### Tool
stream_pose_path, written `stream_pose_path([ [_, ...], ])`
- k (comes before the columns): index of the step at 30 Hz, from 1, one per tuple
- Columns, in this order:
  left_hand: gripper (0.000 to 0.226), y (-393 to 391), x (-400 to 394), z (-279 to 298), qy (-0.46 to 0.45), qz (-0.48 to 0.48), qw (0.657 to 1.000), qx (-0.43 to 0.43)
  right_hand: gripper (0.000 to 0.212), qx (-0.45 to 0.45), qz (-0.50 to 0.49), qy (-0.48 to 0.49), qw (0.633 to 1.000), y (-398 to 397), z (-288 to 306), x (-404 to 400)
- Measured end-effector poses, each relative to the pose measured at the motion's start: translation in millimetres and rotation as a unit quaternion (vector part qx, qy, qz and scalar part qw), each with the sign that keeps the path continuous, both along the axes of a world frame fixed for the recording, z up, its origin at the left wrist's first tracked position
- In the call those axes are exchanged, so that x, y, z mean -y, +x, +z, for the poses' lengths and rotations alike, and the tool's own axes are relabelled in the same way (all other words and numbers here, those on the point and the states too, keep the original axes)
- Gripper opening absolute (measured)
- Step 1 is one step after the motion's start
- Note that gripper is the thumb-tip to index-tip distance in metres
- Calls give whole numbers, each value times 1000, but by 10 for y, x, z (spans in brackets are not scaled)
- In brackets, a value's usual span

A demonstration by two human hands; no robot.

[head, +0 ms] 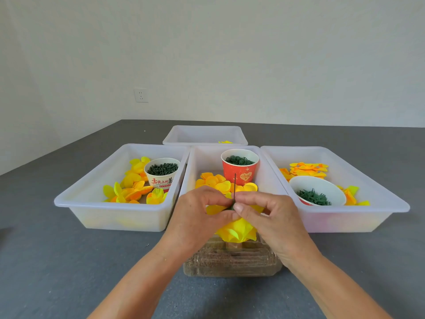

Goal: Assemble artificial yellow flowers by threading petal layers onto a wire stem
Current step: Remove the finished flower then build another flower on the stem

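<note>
**Wire stem pinched between both hands over the middle tray**

The wire stem (235, 188) stands upright, thin and dark, rising from between the fingertips of both hands in front of the red cup (239, 167). The left hand (200, 217) and the right hand (264, 215) meet at its base, each grip closed in a pinch: thumb and forefinger curled in on the stem and a small dark green piece (230, 207) seated at the base of the wire. Below the fingers hangs the yellow flower (236, 230), its petal layers spreading downward above a clear ribbed plastic block (232, 261) that rests on the grey surface (69, 261) near its front edge.

Behind the hands sits the middle white tray (264, 180), holding loose yellow and orange petals (215, 181) and the red cup filled with dark green rings. The left white tray (110, 212) lies just beside it, with yellow-orange petal pieces (133, 187) and a white printed paper cup (162, 174) full of dark green curled parts. The right white tray (368, 217) holds flat orange petal layers (307, 170) toward its far side and a white bowl (318, 192) with dark green leaf-like pieces. A fourth white tray (204, 134) sits farther back, with a scrap of yellow showing at its near rim. A wall socket (141, 95) is set in the pale wall beyond the surface's far left corner.
</note>
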State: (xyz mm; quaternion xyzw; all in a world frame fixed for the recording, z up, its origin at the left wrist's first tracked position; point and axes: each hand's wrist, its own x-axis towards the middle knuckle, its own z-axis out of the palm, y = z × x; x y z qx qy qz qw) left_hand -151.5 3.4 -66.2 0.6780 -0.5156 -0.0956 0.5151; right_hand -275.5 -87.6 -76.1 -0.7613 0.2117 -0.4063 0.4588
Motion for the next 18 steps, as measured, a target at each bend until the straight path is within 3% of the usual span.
stream_pose_path([
  [4,17,-23,8,-64,-16,33,998,54,23,59,35,96,993,-6,-74,44],
  [8,19,-52,26,-147,-78,51,991,96,26,76,48,77,993,11,-124,50],
  [18,23,-52,80,-345,-177,82,968,160,9,102,25,17,994,37,-222,38],
])
